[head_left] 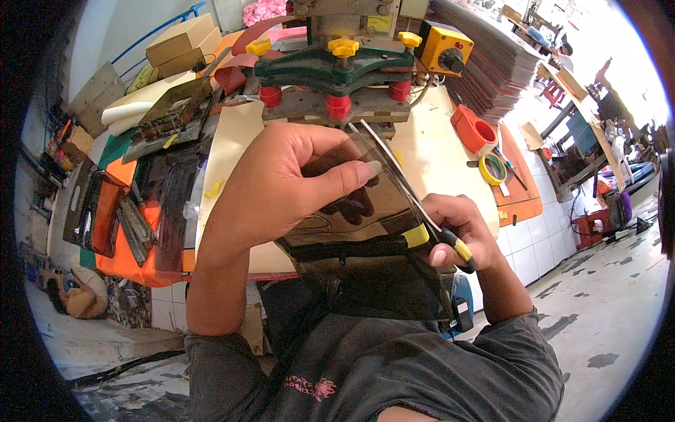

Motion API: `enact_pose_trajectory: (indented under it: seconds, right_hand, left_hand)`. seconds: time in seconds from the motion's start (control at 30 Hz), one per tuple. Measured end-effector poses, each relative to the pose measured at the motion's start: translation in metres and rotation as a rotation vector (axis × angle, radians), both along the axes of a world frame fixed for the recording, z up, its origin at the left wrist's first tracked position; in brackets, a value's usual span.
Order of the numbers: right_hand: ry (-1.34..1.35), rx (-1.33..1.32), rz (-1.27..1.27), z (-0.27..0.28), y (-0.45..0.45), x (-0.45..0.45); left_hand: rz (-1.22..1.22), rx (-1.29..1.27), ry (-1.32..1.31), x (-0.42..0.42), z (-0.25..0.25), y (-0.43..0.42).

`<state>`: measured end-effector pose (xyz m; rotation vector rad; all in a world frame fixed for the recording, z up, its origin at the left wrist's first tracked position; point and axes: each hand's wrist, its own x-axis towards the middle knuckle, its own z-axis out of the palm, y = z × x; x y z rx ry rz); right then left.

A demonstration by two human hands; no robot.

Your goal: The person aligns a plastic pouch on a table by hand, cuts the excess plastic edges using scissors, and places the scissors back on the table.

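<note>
My left hand (295,183) pinches the upper part of a dark see-through plastic sheet (373,281) between thumb and fingers. The sheet is tilted in front of my chest, with a black band across it and a piece of yellow tape (416,235) near its right edge. My right hand (460,218) is closed around a tool with a black and yellow handle (462,250) at that same edge. A long thin pale strip runs up along the edge from there; whether it is the tool's blade, I cannot tell.
Just beyond my hands stands a green press (337,70) with yellow knobs. A yellow control box (444,49) sits beside it. To the right are a red tape dispenser (472,130) and a yellow tape roll (492,169). Metal strips (133,225) lie at left.
</note>
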<state>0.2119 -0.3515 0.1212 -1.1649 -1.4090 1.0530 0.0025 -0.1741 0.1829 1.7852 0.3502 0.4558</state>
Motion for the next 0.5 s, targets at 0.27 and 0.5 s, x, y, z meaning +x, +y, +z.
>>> enact_pose_trajectory:
  seconds: [0.27, 0.5]
  right_hand:
    - [-0.036, -0.018, -0.032, 0.0001, -0.0018, 0.0014]
    - [-0.125, 0.001, -0.008, 0.0069, -0.002, 0.0079]
  left_hand:
    - [-0.015, -0.013, 0.0, 0.0003, 0.0001, 0.0005]
    - [-0.042, -0.003, 0.017, -0.0006, 0.003, 0.0032]
